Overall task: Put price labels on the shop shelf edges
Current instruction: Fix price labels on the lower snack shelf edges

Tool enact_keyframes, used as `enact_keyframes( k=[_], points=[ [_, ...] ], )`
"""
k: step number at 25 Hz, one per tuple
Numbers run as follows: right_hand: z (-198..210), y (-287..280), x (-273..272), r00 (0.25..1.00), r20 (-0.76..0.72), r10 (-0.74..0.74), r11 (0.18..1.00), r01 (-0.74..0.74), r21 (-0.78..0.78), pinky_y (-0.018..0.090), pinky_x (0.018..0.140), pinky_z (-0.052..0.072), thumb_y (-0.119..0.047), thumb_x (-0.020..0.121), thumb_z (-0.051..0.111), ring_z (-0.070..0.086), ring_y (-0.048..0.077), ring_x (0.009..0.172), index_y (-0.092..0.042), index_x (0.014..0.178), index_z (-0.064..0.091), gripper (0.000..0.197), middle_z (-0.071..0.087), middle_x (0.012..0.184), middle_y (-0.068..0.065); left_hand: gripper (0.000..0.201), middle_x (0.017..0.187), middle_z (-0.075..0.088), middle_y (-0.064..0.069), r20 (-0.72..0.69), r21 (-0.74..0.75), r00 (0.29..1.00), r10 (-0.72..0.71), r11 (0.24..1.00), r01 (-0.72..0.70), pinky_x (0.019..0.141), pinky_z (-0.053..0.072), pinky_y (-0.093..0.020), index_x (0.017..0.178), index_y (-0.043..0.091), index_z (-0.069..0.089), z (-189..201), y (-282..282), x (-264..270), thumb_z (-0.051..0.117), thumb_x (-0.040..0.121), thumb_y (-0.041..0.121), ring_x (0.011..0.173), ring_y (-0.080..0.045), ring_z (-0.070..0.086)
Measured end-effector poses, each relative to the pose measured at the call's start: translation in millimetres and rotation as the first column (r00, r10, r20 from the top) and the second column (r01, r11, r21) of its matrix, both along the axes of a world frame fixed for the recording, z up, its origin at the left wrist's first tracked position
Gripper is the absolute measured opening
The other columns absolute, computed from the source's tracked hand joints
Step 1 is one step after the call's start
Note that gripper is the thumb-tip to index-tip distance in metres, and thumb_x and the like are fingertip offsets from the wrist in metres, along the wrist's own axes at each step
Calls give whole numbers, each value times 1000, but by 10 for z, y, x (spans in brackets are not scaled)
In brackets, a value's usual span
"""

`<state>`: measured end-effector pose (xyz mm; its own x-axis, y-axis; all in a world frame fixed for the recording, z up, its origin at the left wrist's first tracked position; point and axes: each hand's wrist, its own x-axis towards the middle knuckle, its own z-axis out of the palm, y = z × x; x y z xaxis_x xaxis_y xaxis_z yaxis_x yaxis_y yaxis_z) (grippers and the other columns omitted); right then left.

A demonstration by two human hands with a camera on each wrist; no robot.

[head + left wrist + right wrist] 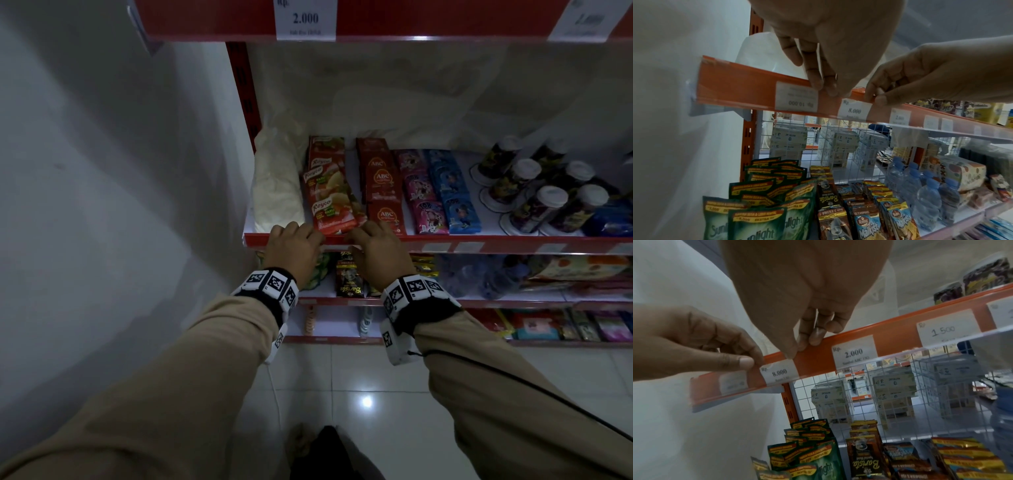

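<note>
A white price label marked 8.000 (780,372) (855,110) sits in the orange-red shelf edge strip (735,87) (479,245), near its left end. My right hand (799,348) (363,236) comes from above and pinches the label's upper right corner. My left hand (750,360) (826,89) (298,233) pinches the strip's top edge just left of that label, thumb on the front. Further left an upside-down 10.000 label (797,97) is in the strip. In the head view both hands hide the two labels.
More labels, 2.000 (854,352) and 1.500 (945,332), follow to the right. Royco sachets (329,198), ABC sachets (382,185) and a white bag (277,185) lie just behind the edge. Sunlight pouches (764,211) and water bottles (920,194) fill the shelf below. A grey wall (102,171) stands close on the left.
</note>
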<state>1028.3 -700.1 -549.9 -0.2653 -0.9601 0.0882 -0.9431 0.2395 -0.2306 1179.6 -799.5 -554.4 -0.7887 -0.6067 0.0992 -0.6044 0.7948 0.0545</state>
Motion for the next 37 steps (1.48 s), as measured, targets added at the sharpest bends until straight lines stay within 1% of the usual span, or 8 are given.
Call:
enact_keyframes(
  k=[5, 11, 14, 19, 22, 28, 31, 37],
  points=[
    [50, 23, -2, 999, 38, 21, 1000, -20, -24, 39, 84, 41, -11, 85, 54, 47, 32, 103, -13, 110, 64, 27, 58, 114, 12, 23, 106, 62, -5, -13, -2, 996, 84, 996, -84, 83, 35, -40, 108, 17, 64, 40, 33, 149, 53, 90, 28, 99, -28, 53],
    [89, -50, 186, 998, -16, 60, 997, -59, 48, 40, 95, 38, -16, 86, 54, 42, 32, 116, -15, 121, 60, 36, 54, 124, 11, 36, 120, 57, -5, 9, 6, 986, 164, 986, -164, 94, 29, -40, 121, 17, 58, 42, 57, 399, 56, 87, 27, 111, -28, 47],
    [98, -167, 354, 995, -12, 97, 994, -96, 55, 40, 94, 37, -14, 85, 54, 42, 32, 116, -13, 123, 59, 38, 54, 122, 11, 40, 129, 51, -4, 45, 23, 983, 179, 983, -180, 95, 28, -39, 129, 18, 52, 63, -4, 517, 52, 90, 25, 117, -28, 43],
    [60, -369, 621, 986, 30, 161, 986, -162, 31, 40, 94, 39, -5, 79, 54, 49, 34, 111, -4, 120, 61, 41, 60, 117, 18, 49, 132, 46, -7, 91, 70, 987, 134, 988, -141, 93, 28, -37, 137, 18, 46, 55, -157, 694, 48, 88, 18, 119, -30, 39],
    [10, -384, 752, 989, 12, 149, 988, -148, -44, 43, 83, 45, 1, 73, 57, 55, 38, 97, 2, 109, 64, 36, 65, 103, 22, 52, 130, 44, -7, 99, 81, 991, 92, 992, -100, 90, 29, -36, 137, 18, 45, 23, -182, 744, 51, 85, 14, 118, -29, 37],
    [-108, -430, 844, 994, -74, 78, 997, -78, -4, 45, 84, 44, -10, 81, 50, 50, 34, 102, -11, 115, 64, 37, 62, 112, 13, 58, 125, 46, -7, 21, 126, 999, 44, 991, -46, 92, 31, -38, 135, 18, 46, -27, -245, 791, 58, 79, 19, 115, -29, 38],
    [-135, -425, 892, 998, -52, 43, 997, -46, -59, 45, 81, 45, -8, 77, 53, 51, 36, 99, -8, 111, 65, 36, 61, 110, 16, 58, 121, 46, -6, -22, 152, 999, 26, 988, -22, 92, 32, -38, 132, 21, 49, -47, -261, 809, 60, 75, 21, 112, -29, 38],
    [-97, -481, 911, 1000, -30, -3, 997, 0, -74, 43, 81, 44, -9, 78, 54, 51, 34, 101, -10, 120, 60, 42, 58, 111, 16, 53, 119, 47, -5, -31, 120, 998, -52, 991, 56, 91, 32, -39, 127, 21, 50, -76, -354, 860, 60, 75, 21, 109, -28, 39]
  ],
)
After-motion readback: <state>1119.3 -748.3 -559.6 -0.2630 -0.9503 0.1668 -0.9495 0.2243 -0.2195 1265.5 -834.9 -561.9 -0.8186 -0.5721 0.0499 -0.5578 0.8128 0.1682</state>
